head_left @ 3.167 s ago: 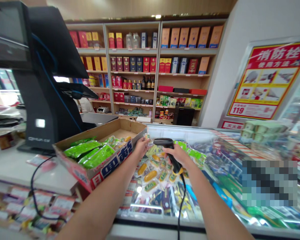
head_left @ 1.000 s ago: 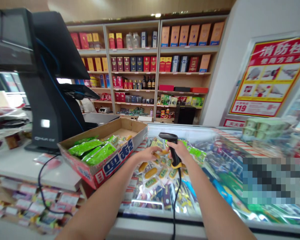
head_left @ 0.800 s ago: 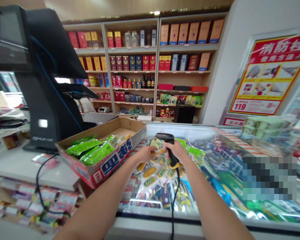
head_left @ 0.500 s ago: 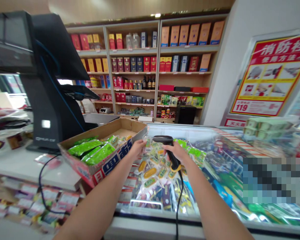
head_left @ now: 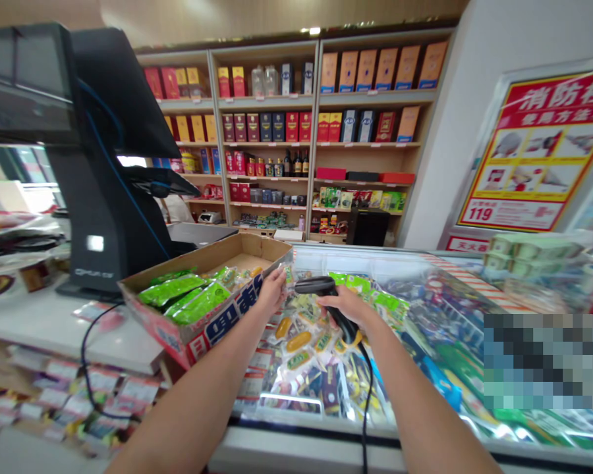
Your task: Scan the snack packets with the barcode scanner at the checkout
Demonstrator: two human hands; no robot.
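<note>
- Wooden shelves (head_left: 261,131) fill the back wall, packed with red, blue and tan boxes, plus a row of dark bottles and a few clear ones.
- A glass-topped freezer (head_left: 296,431) runs across the lower view, its steel rim nearest the person.
- A white desk (head_left: 44,329) stands to the left, carrying a black checkout terminal (head_left: 109,164) with an angled screen and blue trim.
- On the white wall at right hangs a red and yellow poster (head_left: 536,151), reading "消防栓", "使用方法" and "119".
- Both bare forearms reach forward and slightly inward from the bottom of the view: the left arm (head_left: 202,395) over the box's front corner, the right arm (head_left: 415,395) over the freezer.
- A torn cardboard box (head_left: 222,316), printed with blue characters on red and white, sits at the desk's edge and overhangs the freezer.
- Glossy green packets (head_left: 197,303) lie in the box's left half; its far end shows bare brown cardboard.
- Shiny packets (head_left: 299,341) with yellow and green labels are heaped inside the freezer, directly below the hands.
- The left hand (head_left: 271,291) is raised upright just beside the box's corner, its fingertips pinching a small packet (head_left: 288,273), apparently clear plastic, though it is too small to tell surely.
- The right hand (head_left: 343,306) wraps closed around the handle of a black barcode scanner (head_left: 321,285), whose nose points toward that packet; a black cable (head_left: 366,421) drops from its base.
</note>
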